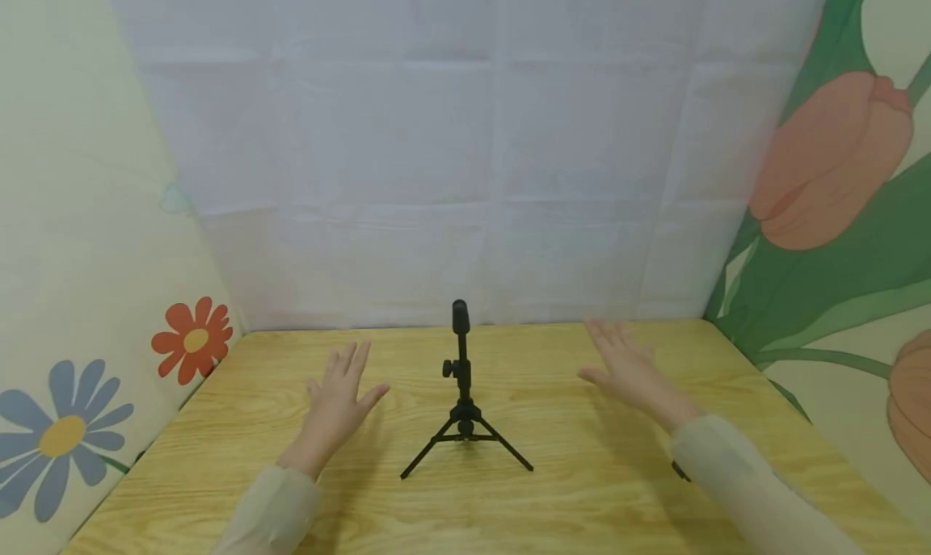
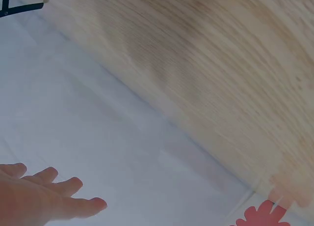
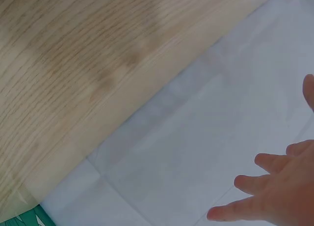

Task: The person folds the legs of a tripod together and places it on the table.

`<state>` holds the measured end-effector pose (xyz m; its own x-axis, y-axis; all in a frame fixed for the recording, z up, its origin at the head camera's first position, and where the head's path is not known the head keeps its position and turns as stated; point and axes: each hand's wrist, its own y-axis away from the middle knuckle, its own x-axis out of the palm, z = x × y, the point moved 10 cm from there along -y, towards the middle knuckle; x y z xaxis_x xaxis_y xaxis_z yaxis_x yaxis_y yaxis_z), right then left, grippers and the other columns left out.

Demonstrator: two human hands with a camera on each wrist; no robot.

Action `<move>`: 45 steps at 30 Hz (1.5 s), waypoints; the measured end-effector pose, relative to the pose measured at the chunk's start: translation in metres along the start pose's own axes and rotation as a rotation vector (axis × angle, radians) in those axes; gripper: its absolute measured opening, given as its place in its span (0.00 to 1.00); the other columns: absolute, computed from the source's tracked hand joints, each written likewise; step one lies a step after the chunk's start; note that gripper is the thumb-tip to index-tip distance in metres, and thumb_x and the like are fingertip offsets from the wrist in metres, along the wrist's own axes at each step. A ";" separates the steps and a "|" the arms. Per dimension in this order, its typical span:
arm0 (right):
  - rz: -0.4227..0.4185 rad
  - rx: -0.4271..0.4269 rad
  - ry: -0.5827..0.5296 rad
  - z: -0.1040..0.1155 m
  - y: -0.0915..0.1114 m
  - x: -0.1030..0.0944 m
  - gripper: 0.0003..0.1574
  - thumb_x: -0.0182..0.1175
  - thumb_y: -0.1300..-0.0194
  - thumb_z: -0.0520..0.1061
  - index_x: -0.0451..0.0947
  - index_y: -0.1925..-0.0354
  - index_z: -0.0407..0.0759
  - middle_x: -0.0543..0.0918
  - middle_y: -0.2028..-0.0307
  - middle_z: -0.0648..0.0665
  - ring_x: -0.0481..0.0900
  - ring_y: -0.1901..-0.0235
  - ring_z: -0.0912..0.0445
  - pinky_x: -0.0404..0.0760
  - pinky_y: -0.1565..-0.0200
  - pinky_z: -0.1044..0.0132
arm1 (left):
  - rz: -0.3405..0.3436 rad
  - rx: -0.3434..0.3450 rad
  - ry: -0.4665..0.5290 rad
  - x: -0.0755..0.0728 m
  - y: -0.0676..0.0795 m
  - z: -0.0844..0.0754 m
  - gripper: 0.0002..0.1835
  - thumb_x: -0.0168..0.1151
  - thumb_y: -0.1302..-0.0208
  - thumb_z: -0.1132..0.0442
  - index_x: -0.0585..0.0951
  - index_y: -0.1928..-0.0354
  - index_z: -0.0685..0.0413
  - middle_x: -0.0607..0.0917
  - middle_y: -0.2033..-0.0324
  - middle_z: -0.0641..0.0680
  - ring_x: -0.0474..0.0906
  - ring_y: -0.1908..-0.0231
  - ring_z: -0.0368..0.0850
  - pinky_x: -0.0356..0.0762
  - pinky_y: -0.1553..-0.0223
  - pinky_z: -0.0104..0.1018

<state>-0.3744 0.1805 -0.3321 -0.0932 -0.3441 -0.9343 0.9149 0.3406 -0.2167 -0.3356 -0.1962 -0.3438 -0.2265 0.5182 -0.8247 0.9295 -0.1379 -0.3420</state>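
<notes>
A small black tripod stand [image 1: 464, 393] stands upright on the wooden table, its legs spread and a side knob partway up its post. To its left is my left hand [image 1: 336, 409], held above the table with fingers spread and touching nothing. On the other side, my right hand [image 1: 634, 373] is likewise raised with its fingers apart, clear of the stand. The left wrist view shows the left hand's fingers [image 2: 68, 187] extended; in the right wrist view the right hand's fingers [image 3: 252, 184] are spread too.
The wood-grain table [image 1: 509, 515] meets a creased white cloth [image 1: 465, 151] at its back edge. A small dark object [image 1: 680, 471] lies partly hidden behind the right sleeve. Flower-printed panels flank the table, with a red flower [image 1: 193, 340] left and a tulip [image 1: 836, 163] right.
</notes>
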 end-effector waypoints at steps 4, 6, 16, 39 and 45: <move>-0.012 0.009 -0.066 0.002 0.002 0.001 0.51 0.58 0.26 0.56 0.45 0.22 0.32 0.48 0.24 0.27 0.42 0.26 0.26 0.35 0.40 0.17 | -0.018 -0.014 0.059 -0.001 0.002 -0.003 0.43 0.60 0.28 0.49 0.54 0.23 0.63 0.53 0.26 0.73 0.44 0.27 0.78 0.36 0.42 0.87; -0.023 0.013 -0.097 0.004 0.004 0.001 0.50 0.57 0.26 0.55 0.46 0.22 0.32 0.49 0.23 0.28 0.44 0.26 0.27 0.35 0.39 0.18 | -0.008 -0.029 0.080 -0.001 0.002 -0.003 0.42 0.59 0.28 0.50 0.54 0.23 0.64 0.54 0.26 0.72 0.44 0.27 0.77 0.36 0.41 0.86; -0.106 -0.039 -0.139 0.018 0.011 -0.005 0.43 0.57 0.25 0.48 0.53 0.25 0.29 0.59 0.27 0.27 0.56 0.29 0.28 0.51 0.36 0.22 | 0.114 -0.103 0.263 0.006 0.003 -0.011 0.41 0.53 0.22 0.51 0.46 0.21 0.63 0.49 0.23 0.68 0.42 0.24 0.70 0.39 0.30 0.73; -0.103 -0.066 -0.392 0.043 0.025 0.002 0.39 0.56 0.25 0.43 0.55 0.27 0.26 0.60 0.28 0.26 0.57 0.29 0.29 0.56 0.31 0.33 | 0.202 -0.192 0.529 0.013 0.009 -0.026 0.40 0.50 0.21 0.50 0.44 0.19 0.55 0.50 0.22 0.63 0.48 0.25 0.68 0.56 0.31 0.69; -0.086 -0.059 -0.429 0.050 0.030 0.005 0.39 0.56 0.25 0.46 0.56 0.26 0.28 0.62 0.28 0.27 0.58 0.29 0.30 0.57 0.31 0.34 | 0.206 -0.188 0.540 0.012 0.011 -0.030 0.40 0.50 0.22 0.49 0.45 0.19 0.54 0.51 0.22 0.62 0.49 0.25 0.67 0.57 0.32 0.69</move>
<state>-0.3281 0.1452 -0.3287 0.0149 -0.7015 -0.7125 0.8858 0.3398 -0.3161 -0.3195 -0.1661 -0.3439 0.0973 0.8583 -0.5038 0.9851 -0.1550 -0.0739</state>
